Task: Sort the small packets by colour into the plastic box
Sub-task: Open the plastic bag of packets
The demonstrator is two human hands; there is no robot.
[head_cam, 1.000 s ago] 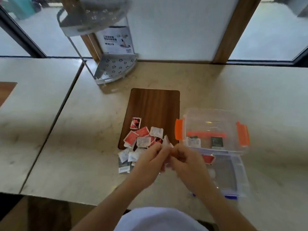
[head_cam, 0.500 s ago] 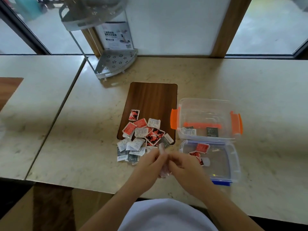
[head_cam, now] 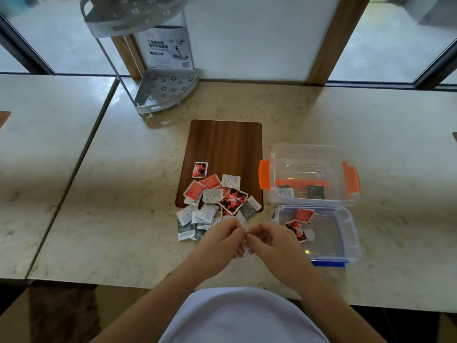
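pale marble counter under windows; left hand point(head_cam: 223, 240) and right hand point(head_cam: 268, 240) fingertips pinch one pale packet point(head_cam: 241, 222) between them, near the plastic box point(head_cam: 311, 154). probably light, floppy, slick; best pinched at a sealed edge.

Single head-worn wide-angle view, looking forward and steeply down from above the near edge of the pale marble-patterned table point(head_cam: 346, 120). White-clad chest at 6 o'clock, both forearms rising from there toward frame centre. Dark wooden rectangular board point(head_cam: 225, 149) just above centre, close. Clear plastic box with orange clips point(head_cam: 309, 174) toward 3 o'clock. Grey perforated metal corner rack point(head_cam: 165, 90) and windows at 11 to 12 o'clock, farthest off. Straight edges bowed near the borders. No second view.
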